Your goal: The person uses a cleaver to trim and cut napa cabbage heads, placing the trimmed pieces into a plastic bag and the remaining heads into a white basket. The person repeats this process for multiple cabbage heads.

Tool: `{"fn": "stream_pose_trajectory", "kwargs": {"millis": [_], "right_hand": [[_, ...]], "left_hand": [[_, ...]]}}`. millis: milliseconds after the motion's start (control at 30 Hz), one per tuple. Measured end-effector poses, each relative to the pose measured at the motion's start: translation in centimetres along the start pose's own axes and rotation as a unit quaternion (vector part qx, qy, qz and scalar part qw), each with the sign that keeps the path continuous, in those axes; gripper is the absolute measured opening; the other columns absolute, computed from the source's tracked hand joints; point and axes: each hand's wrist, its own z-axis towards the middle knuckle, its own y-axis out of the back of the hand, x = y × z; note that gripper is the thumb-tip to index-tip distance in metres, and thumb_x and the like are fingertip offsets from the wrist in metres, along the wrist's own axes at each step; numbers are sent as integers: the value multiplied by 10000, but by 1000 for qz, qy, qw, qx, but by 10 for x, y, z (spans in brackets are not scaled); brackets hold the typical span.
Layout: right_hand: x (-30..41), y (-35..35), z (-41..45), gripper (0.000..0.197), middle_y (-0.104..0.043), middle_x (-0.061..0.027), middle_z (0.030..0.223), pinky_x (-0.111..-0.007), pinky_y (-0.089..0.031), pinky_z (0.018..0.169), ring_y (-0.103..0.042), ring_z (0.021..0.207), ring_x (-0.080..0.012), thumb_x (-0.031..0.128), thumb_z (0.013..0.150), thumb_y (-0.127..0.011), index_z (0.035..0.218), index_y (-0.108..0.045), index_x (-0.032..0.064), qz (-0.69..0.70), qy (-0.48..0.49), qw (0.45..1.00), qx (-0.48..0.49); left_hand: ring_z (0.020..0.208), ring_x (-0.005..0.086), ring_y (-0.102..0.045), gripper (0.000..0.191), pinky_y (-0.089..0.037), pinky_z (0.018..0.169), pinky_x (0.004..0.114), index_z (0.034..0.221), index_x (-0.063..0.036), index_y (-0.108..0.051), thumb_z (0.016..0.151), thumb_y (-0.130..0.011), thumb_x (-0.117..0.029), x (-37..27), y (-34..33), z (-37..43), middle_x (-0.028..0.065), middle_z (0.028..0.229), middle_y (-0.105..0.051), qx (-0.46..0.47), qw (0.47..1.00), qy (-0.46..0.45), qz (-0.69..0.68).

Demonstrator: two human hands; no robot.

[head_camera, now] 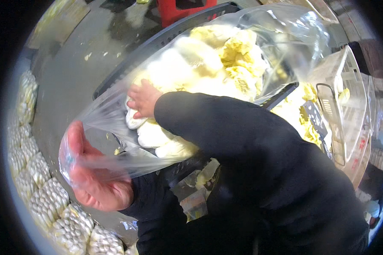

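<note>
My left hand (97, 175) stretches out the mouth of a clear plastic bag (284, 28), the film drawn taut over its fingers. Inside the bag lie several pale napa cabbages (156, 135), their leafy yellow ends towards the far right and white stem ends nearer my left hand. My right hand (143, 99) reaches across and rests with spread fingers on the stem end of one cabbage. A black plastic crate (127, 59) holds the bagged cabbages; its near side is mostly hidden by my dark sleeves. Glare washes out the middle of the pile.
White plastic crates (348, 105) stand at the right, beside more loose cabbages (309, 92). A red plastic stool (178, 12) is beyond the black crate. Packed bags of cabbages (48, 197) line the left side. Leaf scraps (88, 56) litter the grey floor (67, 86).
</note>
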Motion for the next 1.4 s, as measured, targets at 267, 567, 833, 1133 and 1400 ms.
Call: {"fn": "stream_pose_trajectory", "kwargs": {"millis": [267, 567, 833, 1133, 1400], "right_hand": [[-17, 120, -167, 323, -574, -68, 924, -387, -444, 773, -546, 1005, -235, 346, 773, -648, 930, -614, 65, 121, 10, 971, -205], [-134, 196, -629, 243, -642, -165, 721, -379, -494, 637, -622, 693, -325, 251, 843, -595, 805, -671, 23, 101, -494, 835, -221], [-295, 26, -838, 322, -668, -167, 797, -416, -500, 737, -641, 814, -323, 342, 711, -694, 805, -700, 33, 40, -658, 731, 177], [-355, -124, -781, 546, -637, -199, 904, -426, -480, 779, -605, 890, -356, 448, 693, -708, 992, -600, 4, 219, -578, 782, 82], [-360, -133, -717, 740, -539, -124, 1141, -415, -448, 841, -532, 1064, -314, 314, 589, -769, 1235, -512, 62, 171, -379, 907, -63]], "left_hand": [[1018, 238, -570, 295, -435, 920, 353, 1119, 102, -553, 864, -598, -39, -55, -41, -21, 197, 1080, -603, -201, 905, -279, 252], [875, 285, -613, 181, -473, 775, 358, 998, 19, -604, 860, -572, -92, -137, -220, -137, 168, 959, -623, 619, 776, 101, 67], [738, 253, -626, 165, -483, 672, 303, 985, 22, -618, 829, -620, -36, -85, -308, -222, 158, 847, -626, 768, 610, 142, 135], [742, 220, -628, 291, -486, 661, 294, 1106, 13, -569, 853, -640, -113, -56, -358, -241, 130, 867, -632, 831, 437, 264, 222], [809, 244, -636, 309, -497, 712, 310, 1121, 1, -561, 843, -644, -106, -32, -374, -237, 139, 913, -628, 842, 399, 258, 254]]}}
